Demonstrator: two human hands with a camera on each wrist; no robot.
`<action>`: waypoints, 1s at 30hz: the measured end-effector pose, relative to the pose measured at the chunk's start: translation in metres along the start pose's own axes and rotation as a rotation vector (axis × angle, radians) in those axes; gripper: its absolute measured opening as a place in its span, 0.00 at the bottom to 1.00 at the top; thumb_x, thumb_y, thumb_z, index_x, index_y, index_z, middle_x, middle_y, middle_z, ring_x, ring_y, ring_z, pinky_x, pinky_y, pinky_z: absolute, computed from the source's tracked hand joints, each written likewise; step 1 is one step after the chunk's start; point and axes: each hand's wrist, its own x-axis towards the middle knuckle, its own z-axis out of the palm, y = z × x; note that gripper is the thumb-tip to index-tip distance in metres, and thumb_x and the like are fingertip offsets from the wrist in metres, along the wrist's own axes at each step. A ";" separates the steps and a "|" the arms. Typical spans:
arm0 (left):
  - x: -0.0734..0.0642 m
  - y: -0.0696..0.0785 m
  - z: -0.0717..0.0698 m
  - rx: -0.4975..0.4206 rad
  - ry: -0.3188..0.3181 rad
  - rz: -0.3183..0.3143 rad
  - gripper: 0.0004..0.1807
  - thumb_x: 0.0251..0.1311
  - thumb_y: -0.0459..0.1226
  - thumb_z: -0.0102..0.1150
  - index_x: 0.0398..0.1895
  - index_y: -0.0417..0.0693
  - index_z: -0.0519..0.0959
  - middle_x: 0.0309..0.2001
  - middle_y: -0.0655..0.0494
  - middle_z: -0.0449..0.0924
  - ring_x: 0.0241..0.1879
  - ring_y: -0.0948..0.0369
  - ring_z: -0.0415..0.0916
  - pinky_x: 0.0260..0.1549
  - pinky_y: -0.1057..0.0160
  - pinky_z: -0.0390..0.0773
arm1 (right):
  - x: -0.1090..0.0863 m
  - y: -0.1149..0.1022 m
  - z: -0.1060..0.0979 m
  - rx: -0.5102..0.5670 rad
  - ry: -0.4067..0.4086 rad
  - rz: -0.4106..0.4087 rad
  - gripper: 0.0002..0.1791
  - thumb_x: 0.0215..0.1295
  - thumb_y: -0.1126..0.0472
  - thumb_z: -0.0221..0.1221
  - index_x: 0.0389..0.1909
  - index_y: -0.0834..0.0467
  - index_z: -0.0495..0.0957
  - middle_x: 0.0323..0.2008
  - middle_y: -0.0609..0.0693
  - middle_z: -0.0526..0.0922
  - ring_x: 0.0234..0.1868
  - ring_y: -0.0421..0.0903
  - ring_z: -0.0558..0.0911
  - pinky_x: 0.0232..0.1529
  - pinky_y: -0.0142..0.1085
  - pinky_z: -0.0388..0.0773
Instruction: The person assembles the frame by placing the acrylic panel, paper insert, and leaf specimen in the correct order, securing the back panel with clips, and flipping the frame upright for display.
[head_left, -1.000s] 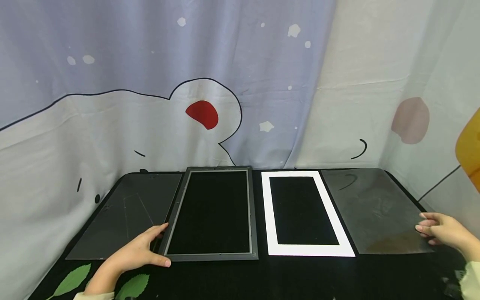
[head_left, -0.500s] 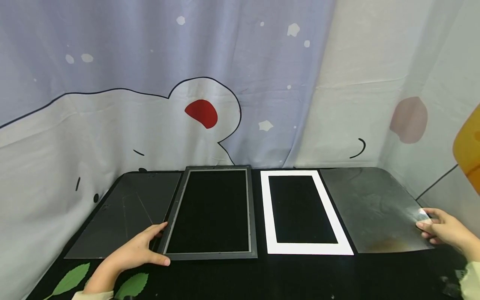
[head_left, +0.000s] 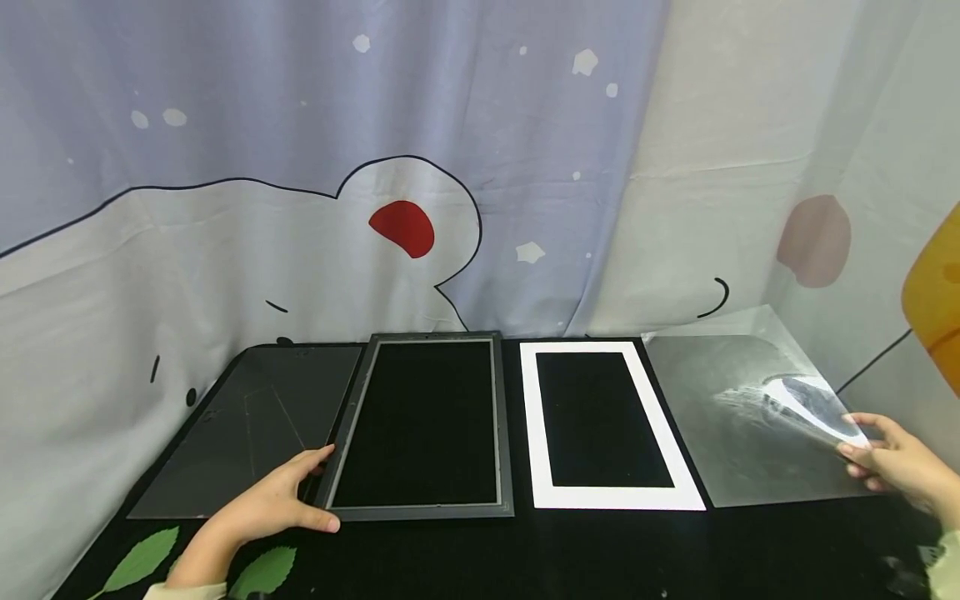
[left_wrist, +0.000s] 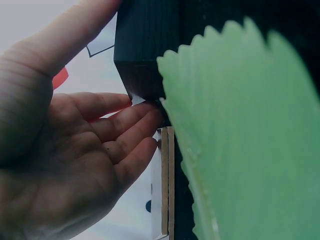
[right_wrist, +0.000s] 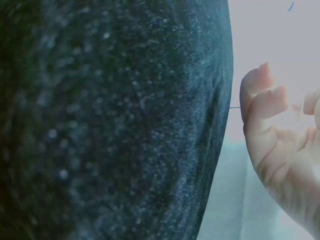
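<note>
In the head view my right hand (head_left: 896,458) pinches the right edge of a thin clear plastic sheet (head_left: 757,433), its far right corner raised and light glinting off it. The right wrist view shows that hand's curled fingers (right_wrist: 267,102). My left hand (head_left: 273,504) rests at the near left corner of a dark grey picture frame (head_left: 507,450), fingers along its left side and thumb by its front edge. In the left wrist view the fingertips (left_wrist: 150,112) of this hand meet the frame's dark corner (left_wrist: 142,75). A white mat (head_left: 618,498) with a rectangular window lies between frame and sheet.
A dark backing board (head_left: 292,400) lies left of the frame. Green leaf shapes (head_left: 142,558) are at the near left of the black table (head_left: 570,554). A patterned curtain (head_left: 300,250) hangs behind and on both sides.
My right hand has lifted the clear sheet's right side; its far right corner now stands up against the curtain and bright reflections have appeared. The left hand and the frame have stayed put.
</note>
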 end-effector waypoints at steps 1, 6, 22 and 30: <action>0.000 0.000 0.000 0.000 0.000 0.000 0.55 0.45 0.45 0.75 0.70 0.27 0.54 0.65 0.25 0.58 0.58 0.38 0.66 0.48 0.43 0.73 | 0.000 0.000 0.000 0.006 0.002 -0.005 0.31 0.68 0.67 0.55 0.40 0.22 0.56 0.22 0.36 0.77 0.21 0.34 0.78 0.19 0.31 0.75; 0.000 0.000 0.000 -0.005 -0.002 -0.009 0.55 0.46 0.44 0.75 0.71 0.27 0.54 0.65 0.25 0.58 0.58 0.38 0.65 0.48 0.43 0.73 | -0.002 -0.003 -0.001 0.037 0.012 -0.022 0.30 0.68 0.67 0.56 0.41 0.23 0.57 0.22 0.38 0.78 0.20 0.34 0.77 0.18 0.31 0.74; 0.000 0.001 0.000 0.009 -0.003 -0.024 0.55 0.45 0.45 0.75 0.70 0.27 0.54 0.64 0.26 0.59 0.58 0.39 0.66 0.49 0.42 0.72 | -0.019 -0.031 0.005 0.086 0.040 -0.066 0.30 0.70 0.68 0.54 0.45 0.26 0.54 0.25 0.34 0.80 0.20 0.36 0.77 0.16 0.29 0.73; 0.000 0.000 0.000 0.034 0.008 -0.019 0.55 0.45 0.46 0.76 0.70 0.26 0.55 0.64 0.26 0.60 0.58 0.39 0.67 0.49 0.42 0.72 | -0.026 -0.057 0.020 0.206 -0.054 -0.053 0.29 0.70 0.69 0.53 0.47 0.29 0.53 0.28 0.37 0.81 0.22 0.38 0.79 0.19 0.29 0.75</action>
